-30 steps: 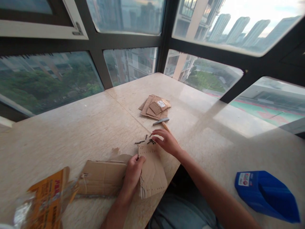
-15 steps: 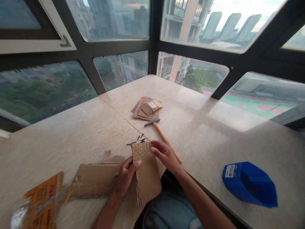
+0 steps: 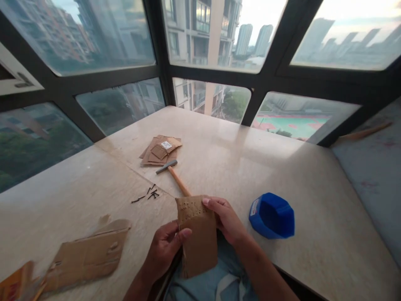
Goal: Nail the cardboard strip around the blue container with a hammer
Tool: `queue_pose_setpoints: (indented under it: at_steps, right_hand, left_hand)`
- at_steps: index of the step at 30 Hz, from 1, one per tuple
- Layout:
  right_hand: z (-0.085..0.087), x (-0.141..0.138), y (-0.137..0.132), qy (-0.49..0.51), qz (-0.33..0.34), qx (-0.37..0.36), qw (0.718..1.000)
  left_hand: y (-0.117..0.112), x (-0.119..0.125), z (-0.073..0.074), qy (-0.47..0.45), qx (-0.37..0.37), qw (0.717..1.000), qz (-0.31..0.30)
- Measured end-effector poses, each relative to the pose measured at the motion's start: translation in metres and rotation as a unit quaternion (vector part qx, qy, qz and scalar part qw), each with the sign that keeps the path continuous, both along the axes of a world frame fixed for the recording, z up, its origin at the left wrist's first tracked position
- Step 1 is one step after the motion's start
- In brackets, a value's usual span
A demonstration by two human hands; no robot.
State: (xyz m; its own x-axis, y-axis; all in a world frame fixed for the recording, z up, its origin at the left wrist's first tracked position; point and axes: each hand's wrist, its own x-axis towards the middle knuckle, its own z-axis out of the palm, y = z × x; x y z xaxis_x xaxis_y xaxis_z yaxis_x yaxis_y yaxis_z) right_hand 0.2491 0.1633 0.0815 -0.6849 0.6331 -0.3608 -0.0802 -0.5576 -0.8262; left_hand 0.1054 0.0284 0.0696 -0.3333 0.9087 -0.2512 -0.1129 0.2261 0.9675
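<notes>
A brown piece of cardboard point(image 3: 200, 238) is held upright in front of me, with rows of small punched holes along its top. My left hand point(image 3: 169, 242) grips its left edge, thumb on the face. My right hand point(image 3: 225, 217) pinches the upper right edge, thumb near the corner. Behind the cardboard lies a hammer point(image 3: 178, 180) with a wooden handle, the handle's lower end hidden. Several dark screws or nails point(image 3: 153, 193) lie loose on the tabletop, left of the hammer.
A stack of cardboard pieces point(image 3: 159, 150) sits beyond the hammer head. To the right stands a blue plastic container point(image 3: 272, 215). A torn cardboard piece point(image 3: 86, 257) and an orange printed package point(image 3: 15, 284) lie at left on the pale tabletop point(image 3: 319, 200). Windows border the far edges.
My view has turned to the right. Both hands still hold the cardboard, which is now more upright and farther right over the hammer's handle. My right thumb has shifted onto the cardboard's upper right corner.
</notes>
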Motion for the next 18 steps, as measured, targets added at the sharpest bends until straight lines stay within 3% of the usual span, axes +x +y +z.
queue_pose_setpoints:
  at_steps: [7, 11, 15, 18]
  right_hand:
    - [0.001, 0.050, 0.009, 0.024, -0.054, -0.042, 0.997]
    - [0.001, 0.076, 0.007, 0.045, -0.086, -0.020, 0.995]
    - [0.003, 0.111, 0.002, 0.011, -0.165, 0.125, 0.978]
    - [0.004, 0.142, -0.002, -0.095, -0.250, 0.327, 0.906]
  left_hand:
    - [0.028, 0.039, -0.001, 0.002, 0.002, 0.999, -0.046]
    - [0.044, 0.062, 0.005, -0.062, -0.018, 0.998, -0.004]
    - [0.061, 0.092, 0.007, -0.132, -0.027, 0.990, 0.036]
    - [0.074, 0.118, 0.010, -0.145, -0.030, 0.988, 0.035]
